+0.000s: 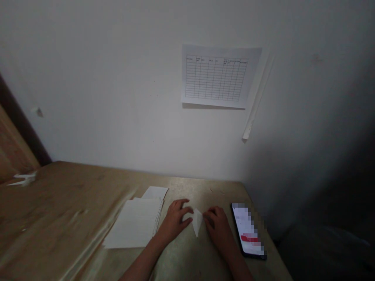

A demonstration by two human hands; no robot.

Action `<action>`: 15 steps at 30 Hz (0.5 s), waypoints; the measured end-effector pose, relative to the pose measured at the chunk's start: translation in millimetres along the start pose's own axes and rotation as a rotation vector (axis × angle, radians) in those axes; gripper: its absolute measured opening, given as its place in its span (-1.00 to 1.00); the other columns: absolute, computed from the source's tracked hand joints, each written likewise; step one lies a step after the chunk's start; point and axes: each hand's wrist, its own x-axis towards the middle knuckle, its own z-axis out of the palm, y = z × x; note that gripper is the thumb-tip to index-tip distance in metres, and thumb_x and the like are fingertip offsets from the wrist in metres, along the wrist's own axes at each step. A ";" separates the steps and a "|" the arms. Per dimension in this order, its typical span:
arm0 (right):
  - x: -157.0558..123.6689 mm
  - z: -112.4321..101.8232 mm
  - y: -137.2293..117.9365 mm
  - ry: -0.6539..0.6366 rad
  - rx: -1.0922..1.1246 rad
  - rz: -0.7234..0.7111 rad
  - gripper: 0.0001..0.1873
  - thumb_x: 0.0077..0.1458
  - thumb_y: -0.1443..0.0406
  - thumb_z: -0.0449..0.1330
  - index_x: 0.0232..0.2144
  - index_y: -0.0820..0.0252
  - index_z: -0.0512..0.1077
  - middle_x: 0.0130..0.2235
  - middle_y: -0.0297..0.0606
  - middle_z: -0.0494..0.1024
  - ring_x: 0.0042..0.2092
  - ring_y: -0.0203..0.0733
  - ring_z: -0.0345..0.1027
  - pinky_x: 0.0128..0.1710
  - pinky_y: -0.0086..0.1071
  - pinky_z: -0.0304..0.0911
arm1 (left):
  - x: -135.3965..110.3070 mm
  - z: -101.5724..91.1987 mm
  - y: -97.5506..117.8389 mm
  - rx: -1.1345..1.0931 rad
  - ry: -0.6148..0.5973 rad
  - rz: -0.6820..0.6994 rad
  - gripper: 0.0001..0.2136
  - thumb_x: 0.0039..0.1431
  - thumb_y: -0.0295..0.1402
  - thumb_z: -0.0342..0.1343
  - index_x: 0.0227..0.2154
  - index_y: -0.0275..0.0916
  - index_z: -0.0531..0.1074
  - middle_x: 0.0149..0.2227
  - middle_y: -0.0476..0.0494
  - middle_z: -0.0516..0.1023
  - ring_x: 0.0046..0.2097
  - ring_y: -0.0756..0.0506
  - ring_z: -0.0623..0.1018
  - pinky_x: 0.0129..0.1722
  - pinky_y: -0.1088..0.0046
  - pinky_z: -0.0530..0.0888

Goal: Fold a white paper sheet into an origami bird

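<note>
A small white folded paper [197, 223], kite-shaped with a point toward me, lies between my hands at the front middle of the table. My left hand [177, 217] has its thumb and forefinger at the paper's left side, with a pale bit of it showing between them. At the right corner, the curled fingers of my right hand [217, 223] pinch the edge. Exactly where the fingertips meet the paper is hard to make out.
A spiral notebook [133, 222] with loose sheets lies left of my hands. On the right, near the table edge, rests a lit phone [249, 230]. Behind the covered table [88, 203] rises a wall bearing a printed chart [216, 78]. Paper scraps [25, 179] sit far left.
</note>
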 end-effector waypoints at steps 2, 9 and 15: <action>-0.3 -1.1 -1.7 -0.001 -0.005 0.001 -0.76 0.18 0.32 0.10 -0.18 0.01 0.54 -0.10 -0.19 0.48 -0.01 -0.08 0.34 0.00 -0.29 0.24 | -0.6 -1.0 0.1 -0.008 0.013 -0.001 -0.85 0.11 -0.37 0.26 -0.23 -0.06 0.55 0.15 -0.11 0.42 0.18 -0.24 0.36 0.19 0.11 0.32; -0.7 -1.9 -4.5 -0.016 0.004 -0.011 -0.77 0.22 0.31 0.09 -0.20 0.02 0.55 -0.11 -0.20 0.46 -0.02 -0.09 0.32 0.02 -0.28 0.20 | 0.5 -0.4 0.5 0.010 0.017 0.007 -0.94 0.14 -0.38 0.24 -0.33 -0.09 0.57 0.14 -0.09 0.44 0.16 -0.22 0.37 0.17 0.11 0.31; 2.1 0.5 -3.9 -0.019 -0.033 0.012 -0.85 0.20 0.28 0.15 -0.26 0.04 0.54 -0.13 -0.21 0.46 -0.04 -0.09 0.31 -0.01 -0.28 0.19 | 3.1 0.4 0.6 0.045 0.001 -0.029 -0.85 0.10 -0.40 0.25 -0.24 -0.07 0.58 0.13 -0.12 0.46 0.15 -0.25 0.39 0.17 0.08 0.32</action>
